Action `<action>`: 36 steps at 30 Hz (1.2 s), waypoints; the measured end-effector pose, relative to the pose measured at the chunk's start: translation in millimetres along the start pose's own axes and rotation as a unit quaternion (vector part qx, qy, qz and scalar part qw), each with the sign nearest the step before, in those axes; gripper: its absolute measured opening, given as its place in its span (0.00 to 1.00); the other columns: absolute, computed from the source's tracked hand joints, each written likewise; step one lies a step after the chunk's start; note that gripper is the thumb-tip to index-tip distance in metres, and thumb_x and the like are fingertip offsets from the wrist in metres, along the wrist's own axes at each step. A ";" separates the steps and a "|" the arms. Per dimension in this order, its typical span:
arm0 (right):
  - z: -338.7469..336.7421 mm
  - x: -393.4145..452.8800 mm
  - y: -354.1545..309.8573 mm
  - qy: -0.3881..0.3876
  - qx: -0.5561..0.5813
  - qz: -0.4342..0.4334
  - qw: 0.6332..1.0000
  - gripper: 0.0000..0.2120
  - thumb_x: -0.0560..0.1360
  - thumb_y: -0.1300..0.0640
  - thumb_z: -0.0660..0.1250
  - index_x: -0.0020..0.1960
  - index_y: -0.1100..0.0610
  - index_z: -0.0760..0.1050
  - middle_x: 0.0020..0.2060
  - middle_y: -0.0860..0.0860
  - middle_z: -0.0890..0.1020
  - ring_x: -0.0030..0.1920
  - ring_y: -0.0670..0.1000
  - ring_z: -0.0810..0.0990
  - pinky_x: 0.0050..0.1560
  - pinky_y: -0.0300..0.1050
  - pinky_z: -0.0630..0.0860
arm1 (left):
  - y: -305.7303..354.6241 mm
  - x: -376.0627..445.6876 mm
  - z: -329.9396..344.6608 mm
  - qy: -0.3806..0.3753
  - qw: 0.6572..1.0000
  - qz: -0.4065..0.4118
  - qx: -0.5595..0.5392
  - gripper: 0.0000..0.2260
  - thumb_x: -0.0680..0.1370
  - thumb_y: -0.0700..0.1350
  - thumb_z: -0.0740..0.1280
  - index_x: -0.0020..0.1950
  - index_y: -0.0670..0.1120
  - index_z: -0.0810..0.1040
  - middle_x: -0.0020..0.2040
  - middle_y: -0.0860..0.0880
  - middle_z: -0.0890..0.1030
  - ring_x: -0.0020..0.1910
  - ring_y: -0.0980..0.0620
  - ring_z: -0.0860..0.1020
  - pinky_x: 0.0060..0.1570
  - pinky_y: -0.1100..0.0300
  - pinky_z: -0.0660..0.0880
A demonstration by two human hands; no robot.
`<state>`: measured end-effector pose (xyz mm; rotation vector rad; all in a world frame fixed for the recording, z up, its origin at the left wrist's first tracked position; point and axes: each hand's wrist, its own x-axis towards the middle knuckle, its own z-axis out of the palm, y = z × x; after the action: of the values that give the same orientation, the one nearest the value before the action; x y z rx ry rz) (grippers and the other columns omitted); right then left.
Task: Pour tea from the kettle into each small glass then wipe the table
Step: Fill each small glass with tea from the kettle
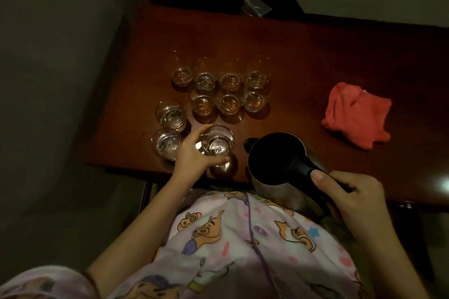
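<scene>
The left hand (194,153) was curled around a small clear glass tumbler (218,141) near the front edge of the table, thumb on its near side and fingers wrapped round its left wall; the glass seemed lifted slightly, with a shiny round shape below it that was too dim to identify. The right hand (349,198) gripped the black handle of a steel kettle with a dark open top (277,160), thumb laid along the handle's top and fingers folded beneath; its spout pointed left toward the held glass, close to it but apart.

Two more clear tumblers (168,128) stood just left of the held one, holding pale liquid. Behind them, seven smaller glasses (226,90) sat in two tight rows, four at the back and three in front; amber tints showed in some, though how full they were was hard to judge in the gloom. A crumpled red cloth (356,114) lay well apart at the right.

The dark reddish-brown wooden table (303,60) was glossy. A crinkled clear wrapper (256,6) rested at its far edge beside dark furniture. The kettle's base was hidden against a printed pale garment (243,238) in the foreground. The room was dim, with plain grey floor at the left.
</scene>
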<state>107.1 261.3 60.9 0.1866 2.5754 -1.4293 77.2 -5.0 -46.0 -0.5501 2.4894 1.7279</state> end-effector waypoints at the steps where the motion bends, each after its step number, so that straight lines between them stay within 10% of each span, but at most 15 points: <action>1: -0.7 -0.9 1.0 -0.001 -0.003 -0.001 1.000 0.27 0.63 0.36 0.65 0.26 0.61 0.69 0.18 0.51 0.66 0.21 0.50 0.63 0.28 0.47 0.60 | -3.2 0.1 3.1 -0.004 1.000 -0.001 0.001 0.37 0.56 0.46 0.82 0.63 0.53 0.74 0.57 0.54 0.79 0.58 0.55 0.76 0.60 0.50 0.74; 22: -8.4 3.5 -4.0 -0.035 -0.120 -0.070 0.990 0.27 0.64 0.33 0.61 0.28 0.58 0.70 0.21 0.59 0.70 0.19 0.48 0.63 0.25 0.46 0.58 | -7.1 1.8 25.8 -0.045 0.998 0.027 0.021 0.38 0.55 0.44 0.82 0.63 0.51 0.74 0.58 0.54 0.78 0.58 0.56 0.75 0.59 0.60 0.73; 26: -7.5 2.7 -4.4 -0.035 -0.120 -0.065 0.990 0.28 0.64 0.33 0.62 0.28 0.60 0.70 0.19 0.58 0.67 0.19 0.47 0.63 0.27 0.44 0.58 | -6.4 1.7 24.4 -0.048 0.998 0.031 0.020 0.37 0.56 0.44 0.82 0.63 0.50 0.74 0.57 0.55 0.78 0.57 0.57 0.74 0.53 0.74 0.69; 36: -3.7 -1.5 -8.6 -0.035 -0.125 -0.070 0.989 0.29 0.64 0.33 0.62 0.27 0.60 0.67 0.18 0.56 0.64 0.20 0.47 0.61 0.27 0.45 0.58 | -13.1 0.0 22.1 -0.042 0.998 0.031 0.026 0.38 0.55 0.45 0.82 0.63 0.51 0.74 0.57 0.53 0.78 0.59 0.55 0.75 0.59 0.59 0.72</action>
<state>106.4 259.9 70.2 -0.0816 2.7234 -1.1145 78.1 11.3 -65.9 -0.3927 2.5097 1.6642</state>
